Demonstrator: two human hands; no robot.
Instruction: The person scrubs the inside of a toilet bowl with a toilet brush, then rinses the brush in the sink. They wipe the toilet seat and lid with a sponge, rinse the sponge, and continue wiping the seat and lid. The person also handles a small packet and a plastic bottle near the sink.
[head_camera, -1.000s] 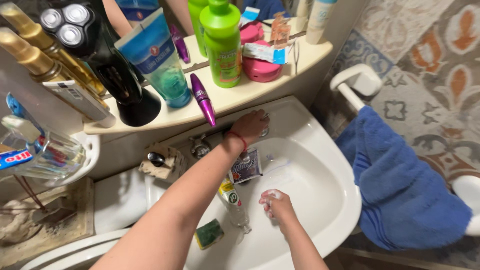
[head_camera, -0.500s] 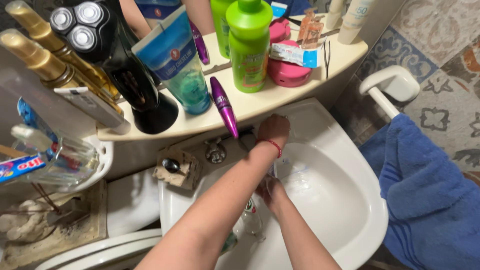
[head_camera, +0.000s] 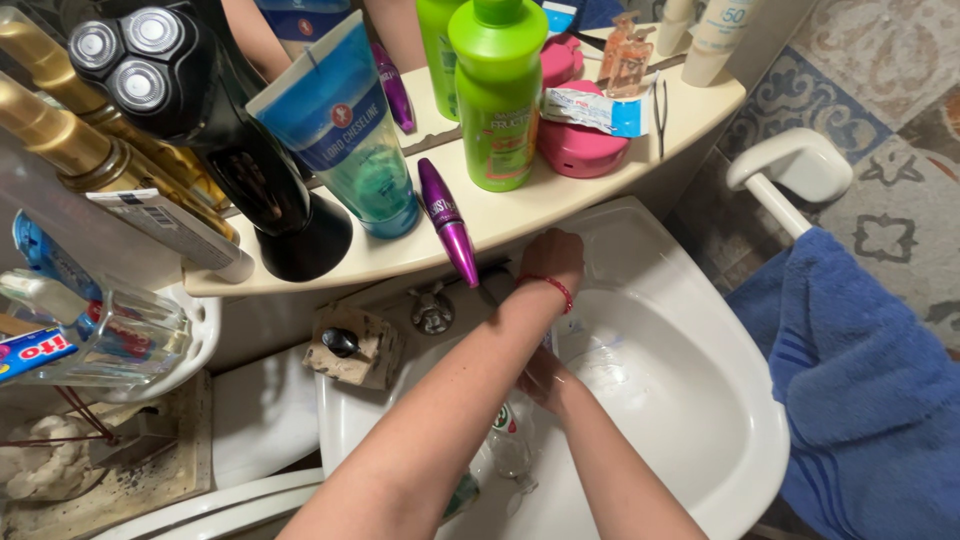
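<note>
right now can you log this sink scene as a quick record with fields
place: white washbasin below a cream shelf
left hand: reaching to the back of the basin by the tap area; what the fingers grip is hidden
right hand: low in the basin, mostly hidden under the left forearm
in basin: clear plastic bottle lying on its side
shelf: green bottle, purple mascara tube, pink case, black electric shaver
right of the basin: blue towel on a white rail

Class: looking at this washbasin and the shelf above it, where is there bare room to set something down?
Free: the basin bowl's right half, toward the blue towel. Crowded: the shelf, with green bottle, pink case and shaver.
</note>
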